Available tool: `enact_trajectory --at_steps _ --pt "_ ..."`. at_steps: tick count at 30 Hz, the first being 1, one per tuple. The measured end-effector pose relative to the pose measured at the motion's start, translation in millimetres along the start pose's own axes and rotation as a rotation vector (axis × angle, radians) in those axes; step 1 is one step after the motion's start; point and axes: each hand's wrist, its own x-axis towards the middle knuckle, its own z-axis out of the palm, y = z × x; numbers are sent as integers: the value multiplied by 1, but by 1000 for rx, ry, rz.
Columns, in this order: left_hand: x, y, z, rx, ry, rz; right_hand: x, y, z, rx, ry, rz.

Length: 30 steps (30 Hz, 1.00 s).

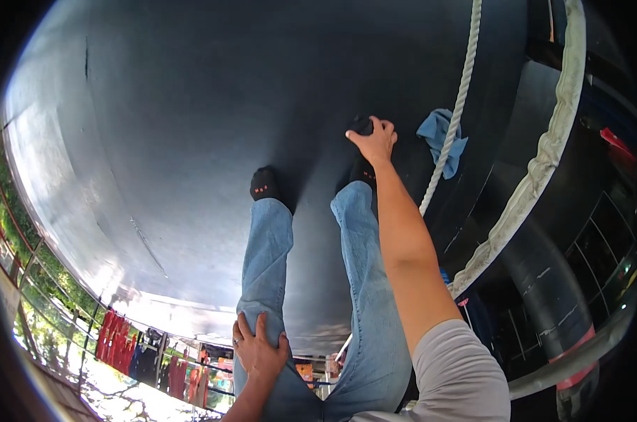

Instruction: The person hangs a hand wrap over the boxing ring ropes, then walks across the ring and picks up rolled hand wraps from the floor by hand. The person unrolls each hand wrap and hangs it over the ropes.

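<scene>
My left hand (261,349) rests on the left thigh near the knee of light blue jeans (268,243), fingers spread, a ring on one finger. Stretched down past the right leg, my right hand (376,143) curls its thumb and fingers around a small rounded black item (361,125) just beyond the right foot. I cannot tell what kind of thing it is. Both feet wear black socks with small red lettering; the left sock (264,184) stands flat on the dark mat, and the right sock (364,171) is partly covered by my right arm.
A crumpled blue cloth (441,135) lies right of my right hand, partly behind a white twisted rope (460,105). A thick pale wrapped rope (522,193) curves along the right side. Red and dark fabric items (116,341) hang at lower left. The dark mat (192,91) spreads ahead.
</scene>
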Motion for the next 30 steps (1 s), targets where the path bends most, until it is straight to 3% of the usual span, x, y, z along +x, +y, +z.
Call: enact_trajectory --at_steps 9,14,15,18,20,26,30 --pt "-16 -13 -7 -77 33 17 -173 -57 -40 -50 -356 -205" --pt "-30 -22 -17 -156 30 41 -235 -81 -69 -129 -375 -370" --pt "-35 -23 -24 -163 5 52 -232 -82 -68 -170 -337 -354" --pt "-53 -23 -34 -269 240 126 -188 -73 -61 -225 -235 -273" --pt "-46 -26 -20 -251 270 107 -140 -57 -46 -282 -122 -253" --pt "-30 -38 2 -212 176 61 -21 -40 -7 -319 18 -113" --pt "-21 -39 -6 -212 113 33 8 -20 22 -273 -33 -183"
